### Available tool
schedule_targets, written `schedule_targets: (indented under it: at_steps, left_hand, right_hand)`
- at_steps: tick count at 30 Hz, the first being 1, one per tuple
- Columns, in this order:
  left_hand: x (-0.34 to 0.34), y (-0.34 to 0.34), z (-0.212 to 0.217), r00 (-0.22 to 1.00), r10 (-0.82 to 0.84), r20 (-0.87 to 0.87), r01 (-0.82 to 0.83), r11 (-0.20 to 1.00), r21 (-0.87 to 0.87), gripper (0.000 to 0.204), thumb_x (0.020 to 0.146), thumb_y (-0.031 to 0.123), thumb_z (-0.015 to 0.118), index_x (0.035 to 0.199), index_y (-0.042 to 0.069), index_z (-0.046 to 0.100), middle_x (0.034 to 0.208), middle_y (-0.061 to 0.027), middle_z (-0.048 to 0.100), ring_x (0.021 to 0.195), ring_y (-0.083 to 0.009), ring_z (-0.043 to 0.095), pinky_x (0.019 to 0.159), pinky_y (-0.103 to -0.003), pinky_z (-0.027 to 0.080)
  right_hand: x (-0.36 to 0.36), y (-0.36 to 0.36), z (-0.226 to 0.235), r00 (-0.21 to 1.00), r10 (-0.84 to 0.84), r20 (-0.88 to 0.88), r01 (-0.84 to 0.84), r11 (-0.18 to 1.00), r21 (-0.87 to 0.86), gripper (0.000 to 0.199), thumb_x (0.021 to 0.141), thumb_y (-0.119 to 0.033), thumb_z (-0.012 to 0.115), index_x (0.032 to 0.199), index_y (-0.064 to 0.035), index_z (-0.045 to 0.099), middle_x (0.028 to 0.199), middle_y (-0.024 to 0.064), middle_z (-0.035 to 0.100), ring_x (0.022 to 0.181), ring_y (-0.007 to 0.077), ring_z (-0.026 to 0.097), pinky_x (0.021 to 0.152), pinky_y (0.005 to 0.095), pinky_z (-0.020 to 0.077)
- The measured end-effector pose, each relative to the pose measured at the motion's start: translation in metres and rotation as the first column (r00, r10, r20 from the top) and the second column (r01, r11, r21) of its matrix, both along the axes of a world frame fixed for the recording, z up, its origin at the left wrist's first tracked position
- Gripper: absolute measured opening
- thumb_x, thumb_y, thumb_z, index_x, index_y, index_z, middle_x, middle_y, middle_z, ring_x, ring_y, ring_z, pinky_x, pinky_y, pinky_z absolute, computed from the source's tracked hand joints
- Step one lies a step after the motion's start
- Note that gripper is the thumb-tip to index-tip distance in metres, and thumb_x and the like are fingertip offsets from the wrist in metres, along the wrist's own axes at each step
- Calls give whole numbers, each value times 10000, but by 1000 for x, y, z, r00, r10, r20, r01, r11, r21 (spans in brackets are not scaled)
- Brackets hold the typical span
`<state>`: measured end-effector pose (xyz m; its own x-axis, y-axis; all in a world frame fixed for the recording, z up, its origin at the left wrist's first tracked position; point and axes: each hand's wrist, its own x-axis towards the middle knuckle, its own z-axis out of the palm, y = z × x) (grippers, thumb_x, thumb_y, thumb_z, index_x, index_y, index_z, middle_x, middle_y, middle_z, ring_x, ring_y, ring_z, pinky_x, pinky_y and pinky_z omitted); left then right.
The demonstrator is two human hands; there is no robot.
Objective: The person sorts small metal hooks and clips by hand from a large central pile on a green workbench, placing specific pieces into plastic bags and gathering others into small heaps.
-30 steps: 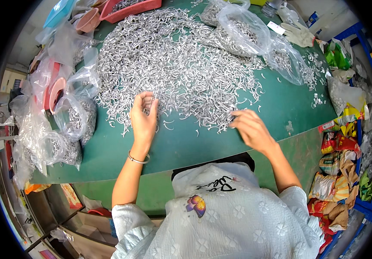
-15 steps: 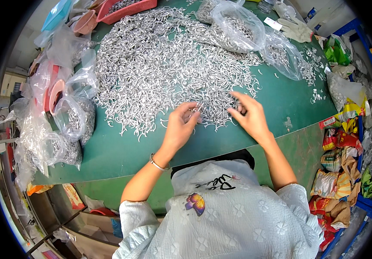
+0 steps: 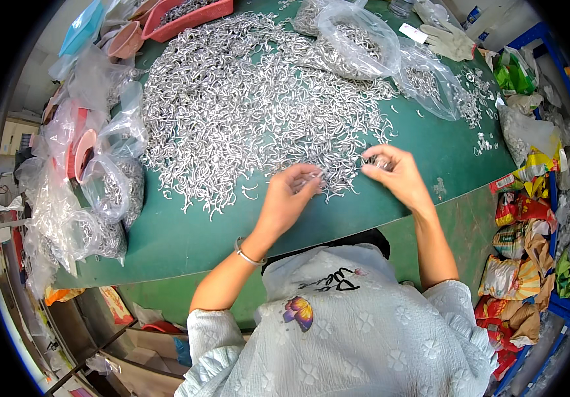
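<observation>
A broad heap of small curved silver metal pieces (image 3: pixel 258 112) covers the green counter (image 3: pixel 185 231) and stretches from the hands away to the far edge; its near fringe lies right under the fingertips. By the look of it most of the sorting lies ahead: the loose heap is large, while only some clear plastic bags (image 3: pixel 109 198) off to the left of the left hand, and more bags (image 3: pixel 357 40) beyond the right hand, already hold pieces.

The left hand (image 3: pixel 288 198) rests at the heap's near edge with fingers curled and pinched on a few pieces. The right hand (image 3: pixel 394 173), just beside it and slightly apart, is also half closed, its fingertips gripping a small cluster of the pieces. How many each hand holds is too small to tell.

A pink tray (image 3: pixel 189 13) sits far beyond the left hand, a work glove (image 3: pixel 447 40) far beyond the right one, and coloured packets (image 3: pixel 520 264) are stacked low to the right.
</observation>
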<state>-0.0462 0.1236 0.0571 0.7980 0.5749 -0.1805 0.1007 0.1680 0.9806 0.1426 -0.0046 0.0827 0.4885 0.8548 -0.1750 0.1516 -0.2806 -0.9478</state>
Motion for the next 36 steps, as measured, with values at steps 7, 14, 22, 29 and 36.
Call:
schedule_targets:
  at_steps: [7,14,22,29,36]
  left_hand:
    - [35,-28,7,993,-58,107,71,990,-123,203,841,30,599,1024,-41,545,822,-93,648,758,-152,642,690,-253,520]
    - [33,-28,15,979,-38,-199,195,434,880,507,734,141,695,1184,46,482,1221,-118,497,1127,-299,466,923,-384,382]
    - [23,-16,-13,965,-72,-253,262,201,944,387,691,27,615,1066,47,522,1164,-120,487,1120,-293,454,838,-394,388]
    - [9,-9,-18,982,-19,-190,188,267,945,339,676,18,620,997,46,514,1110,-115,507,1093,-293,473,817,-380,387]
    - [6,-2,-14,999,9,-39,33,376,926,311,687,-19,613,977,36,516,1093,-121,507,936,-287,545,757,-361,437]
  right_hand:
    - [-24,-5,-13,908,-42,-417,89,992,93,95,823,-128,647,835,-35,629,656,-11,581,495,20,419,427,173,290]
    - [42,-9,-14,690,-262,-675,503,844,187,91,882,-131,537,837,-53,545,830,77,626,527,78,496,422,185,349]
    - [131,23,-15,383,-352,854,203,934,294,173,842,-112,568,996,-35,579,862,114,633,715,154,566,608,314,456]
    - [66,15,6,924,155,349,-141,988,-66,314,761,-171,667,1024,-85,519,767,47,499,698,131,472,649,274,412]
    - [48,13,-3,618,428,659,-276,903,-329,282,756,-172,668,1003,-92,559,812,138,585,827,300,558,724,400,441]
